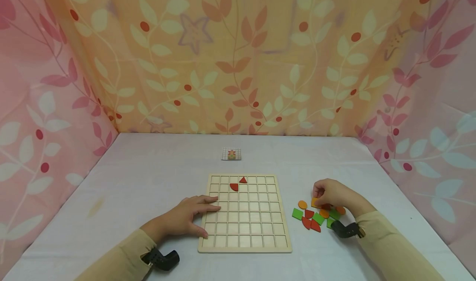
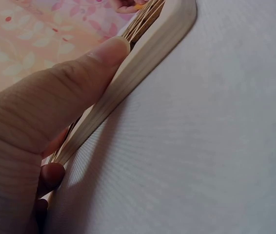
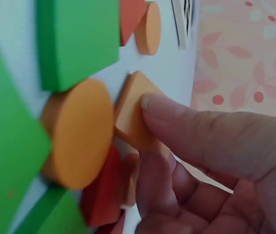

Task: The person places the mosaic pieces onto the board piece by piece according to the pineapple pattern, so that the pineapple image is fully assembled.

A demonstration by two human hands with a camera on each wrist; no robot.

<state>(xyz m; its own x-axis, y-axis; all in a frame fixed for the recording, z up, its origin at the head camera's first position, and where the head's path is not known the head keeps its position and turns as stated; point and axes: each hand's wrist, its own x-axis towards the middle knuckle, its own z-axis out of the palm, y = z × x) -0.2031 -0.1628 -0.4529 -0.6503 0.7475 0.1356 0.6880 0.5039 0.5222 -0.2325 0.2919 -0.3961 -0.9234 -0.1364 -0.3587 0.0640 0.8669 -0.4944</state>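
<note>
A wooden grid board (image 1: 245, 248) lies flat in the middle of the table. Two red pieces sit in its upper cells: a triangle (image 1: 243, 180) and a quarter circle (image 1: 234, 186). My left hand (image 1: 186, 215) rests on the board's left edge, fingers spread; in the left wrist view its thumb (image 2: 74, 83) lies along the wooden rim. To the right of the board, my right hand (image 1: 333, 193) pinches an orange square piece (image 3: 135, 114) between thumb and fingers, at the far side of a loose pile. The curled fingers partly hide this square.
The pile beside the board holds several green squares (image 1: 297, 214), orange discs (image 1: 302, 205) and red quarter circles (image 1: 315, 225). A small card (image 1: 232, 154) with a printed grid picture lies beyond the board. Patterned curtains (image 1: 238, 58) enclose the table at the back and sides.
</note>
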